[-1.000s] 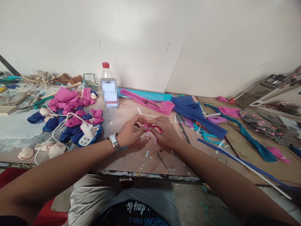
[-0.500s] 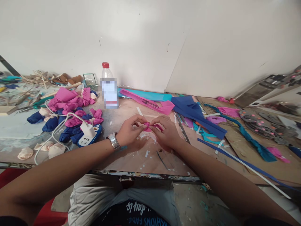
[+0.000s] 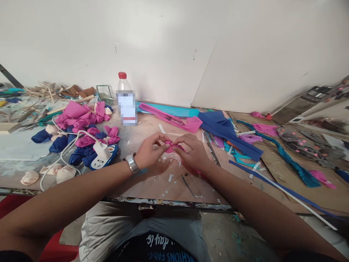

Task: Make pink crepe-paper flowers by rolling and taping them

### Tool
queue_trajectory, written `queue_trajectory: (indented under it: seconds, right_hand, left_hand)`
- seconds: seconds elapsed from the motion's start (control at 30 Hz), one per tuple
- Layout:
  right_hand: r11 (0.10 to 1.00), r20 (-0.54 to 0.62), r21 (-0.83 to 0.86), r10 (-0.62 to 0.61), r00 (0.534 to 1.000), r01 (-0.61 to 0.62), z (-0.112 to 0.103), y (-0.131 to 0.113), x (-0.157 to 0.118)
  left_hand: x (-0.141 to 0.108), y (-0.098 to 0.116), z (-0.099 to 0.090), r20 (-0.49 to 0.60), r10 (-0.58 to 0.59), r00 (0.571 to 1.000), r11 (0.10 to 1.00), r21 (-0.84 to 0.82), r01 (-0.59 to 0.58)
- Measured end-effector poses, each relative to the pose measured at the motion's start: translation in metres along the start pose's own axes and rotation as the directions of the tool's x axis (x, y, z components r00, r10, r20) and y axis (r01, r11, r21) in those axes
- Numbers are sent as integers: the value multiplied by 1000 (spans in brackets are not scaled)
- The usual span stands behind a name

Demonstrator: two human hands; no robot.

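Note:
Between my two hands, above the middle of the table, is a small piece of bunched pink fabric [image 3: 170,148]. My left hand [image 3: 153,148], with a metal watch at the wrist, pinches its left side between thumb and fingers. My right hand [image 3: 191,150] is closed on the right side, and part of the fabric runs behind its fingers. Some pink also shows beneath the right wrist. A whitish glue-like patch [image 3: 174,158] lies on the table just under the fabric.
Pink, blue and cream fabric bundles [image 3: 79,118] and a power strip [image 3: 104,158] lie on the left. Behind stands a red-capped bottle [image 3: 124,83]. Blue fabric [image 3: 231,136], a pink strip [image 3: 191,125] and a long white stick [image 3: 297,202] lie to the right.
The pink fabric has turned slightly and more of it shows between my hands. Pink now shows under my right wrist. My fingers have shifted only a little.

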State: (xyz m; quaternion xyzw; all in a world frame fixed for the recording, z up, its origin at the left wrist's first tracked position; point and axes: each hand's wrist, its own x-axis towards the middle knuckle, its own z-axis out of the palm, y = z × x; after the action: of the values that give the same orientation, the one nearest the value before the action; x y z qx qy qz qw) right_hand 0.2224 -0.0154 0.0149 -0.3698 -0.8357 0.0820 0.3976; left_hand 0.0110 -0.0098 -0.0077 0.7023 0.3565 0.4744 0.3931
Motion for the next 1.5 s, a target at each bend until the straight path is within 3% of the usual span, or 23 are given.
queue_trajectory:
  seconds: [0.27, 0.47, 1.1, 1.5]
  right_hand:
    - [1000, -12, -22, 7, 1000, -7, 1, 2, -1]
    - [999, -18, -36, 22, 1000, -22, 2, 3, 0]
    - [1000, -20, 5, -15, 1000, 15, 1, 2, 1]
    - [1000, 34, 3, 16, 999, -16, 2, 4, 0]
  left_hand:
    - [-3, 2, 2, 50, 9, 999, 1000, 1, -9]
    - [-4, 3, 2, 97, -28, 995, 995, -90, 36]
    - [-3, -2, 5, 140, -51, 989, 973, -216, 81]
    - [-6, 1, 3, 171, 9, 985, 992, -123, 13]
